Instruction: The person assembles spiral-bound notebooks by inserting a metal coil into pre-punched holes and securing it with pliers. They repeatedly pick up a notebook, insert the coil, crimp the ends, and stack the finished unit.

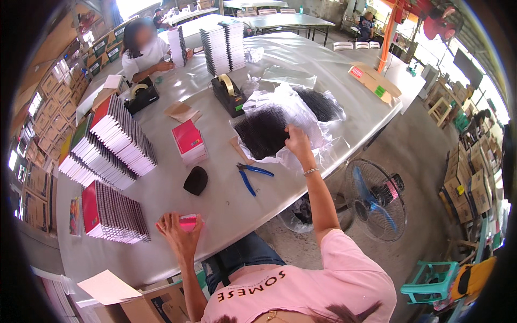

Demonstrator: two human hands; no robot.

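Near the table's front edge, my left hand (180,234) is closed around a small pink-covered notebook or pad (188,222); its lower part is hidden by my fingers. My right hand (297,141) reaches over a crumpled white plastic wrapping (291,107), fingers pinched at the edge of a heap of black binding coils (263,132). What those fingertips hold is too small to make out. A second heap of black coils (319,103) lies farther back in the wrapping. Blue-handled pliers (251,175) rest between my hands, near a black rounded object (195,180).
Stacks of spiral notebooks (113,215) stand at left, beside a short pink-topped stack (189,141). Two tape dispensers (229,97) sit farther back. Across the table, a person (142,51) handles a notebook stack (176,47). A fan (374,199) stands right of the table.
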